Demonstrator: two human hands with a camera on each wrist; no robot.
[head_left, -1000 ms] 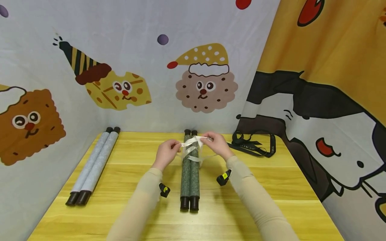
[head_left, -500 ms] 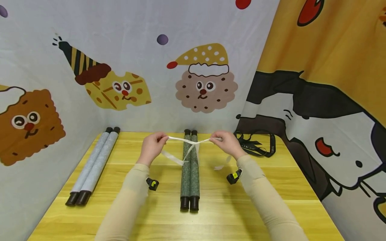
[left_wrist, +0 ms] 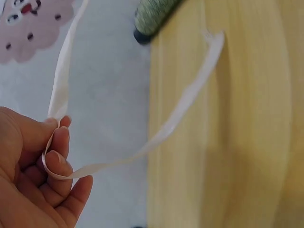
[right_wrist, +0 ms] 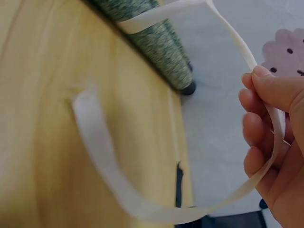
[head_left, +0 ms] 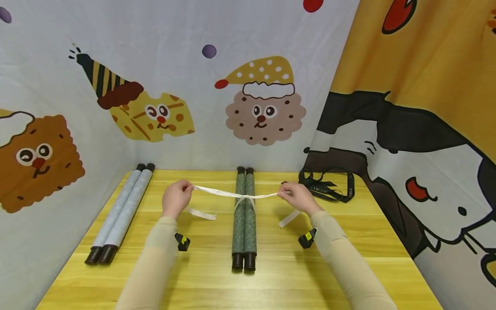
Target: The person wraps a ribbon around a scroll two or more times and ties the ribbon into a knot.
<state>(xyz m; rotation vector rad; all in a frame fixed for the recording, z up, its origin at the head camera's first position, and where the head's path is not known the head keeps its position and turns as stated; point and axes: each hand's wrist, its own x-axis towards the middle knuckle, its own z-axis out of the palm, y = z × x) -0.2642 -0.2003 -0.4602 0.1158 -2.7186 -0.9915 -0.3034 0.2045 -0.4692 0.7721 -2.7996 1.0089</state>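
A green double-roller scroll [head_left: 244,234] with dark brown end caps lies lengthwise at the table's middle. Around its upper half goes a white ribbon [head_left: 217,191], crossed in a knot over the two rolls. To the left, my left hand [head_left: 176,200] pinches one length of the ribbon, thumb against fingers; the loose tail [left_wrist: 185,102] curves away in the left wrist view. On the other side my right hand [head_left: 299,198] pinches the opposite length, drawn out above the table. Its own tail [right_wrist: 107,161] hangs in a curve, and the scroll's far end [right_wrist: 161,57] shows beyond.
Two pale blue-grey rolls [head_left: 124,211] with dark caps lie side by side at the table's left. A black printed ribbon [head_left: 325,189] is heaped at the back right, near the right hand. A cartoon-printed cloth [head_left: 166,64] stands behind the wooden table [head_left: 209,284].
Both hands have moved apart, stretching the white ribbon sideways. Its crossing has come down from above onto the green scroll, and the loops have tightened around it. The scroll has stayed in place.
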